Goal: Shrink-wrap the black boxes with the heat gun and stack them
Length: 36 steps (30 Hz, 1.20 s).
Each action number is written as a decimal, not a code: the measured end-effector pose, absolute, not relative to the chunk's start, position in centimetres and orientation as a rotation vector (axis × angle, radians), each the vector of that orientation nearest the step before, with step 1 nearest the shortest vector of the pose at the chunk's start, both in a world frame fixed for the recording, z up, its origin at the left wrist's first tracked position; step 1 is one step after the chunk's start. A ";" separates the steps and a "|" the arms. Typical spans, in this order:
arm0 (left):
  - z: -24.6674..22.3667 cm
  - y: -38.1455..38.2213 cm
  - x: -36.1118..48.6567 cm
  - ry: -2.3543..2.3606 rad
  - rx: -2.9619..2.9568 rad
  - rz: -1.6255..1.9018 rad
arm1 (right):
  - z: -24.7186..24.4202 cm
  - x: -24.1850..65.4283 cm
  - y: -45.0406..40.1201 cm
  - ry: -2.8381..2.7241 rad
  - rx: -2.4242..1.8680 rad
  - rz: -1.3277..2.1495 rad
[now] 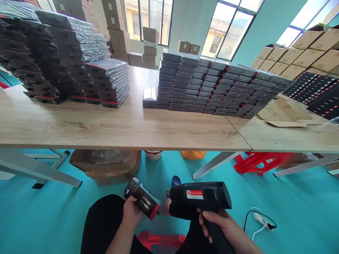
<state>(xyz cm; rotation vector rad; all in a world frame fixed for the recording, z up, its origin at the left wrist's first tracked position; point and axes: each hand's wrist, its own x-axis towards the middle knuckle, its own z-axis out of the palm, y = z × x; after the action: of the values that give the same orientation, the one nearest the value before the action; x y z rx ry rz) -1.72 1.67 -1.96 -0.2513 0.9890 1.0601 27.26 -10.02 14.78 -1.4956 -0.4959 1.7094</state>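
Note:
My left hand [131, 212] is closed around a small black box [143, 198] with a red end and a printed picture. The box is tilted, its red end toward the lower right. In my right hand [215, 222] is a black heat gun [200, 197], my fingers wrapped round its handle. Its metal nozzle points left toward the box, with a gap between them. Both are held over my lap, below the table's front edge. Whether clear film covers the box is hard to tell.
A wooden table [132, 128] spans the view. On it stand film-wrapped black boxes [87, 70] at left and stacked dark boxes [206, 86] at centre. Underneath are an open carton [106, 167] and a red stool [261, 164]. A power strip [263, 221] lies at right.

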 end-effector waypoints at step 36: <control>-3.5 0.1 0.4 1.148 0.156 0.871 | 16.7 24.5 -6.8 -0.668 -1.444 1.734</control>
<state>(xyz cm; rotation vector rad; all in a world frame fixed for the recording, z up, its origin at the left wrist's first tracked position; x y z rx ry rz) 0.44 0.08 -3.49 0.1558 1.1480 0.8706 24.49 -6.83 16.67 -1.4445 -0.6677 1.7342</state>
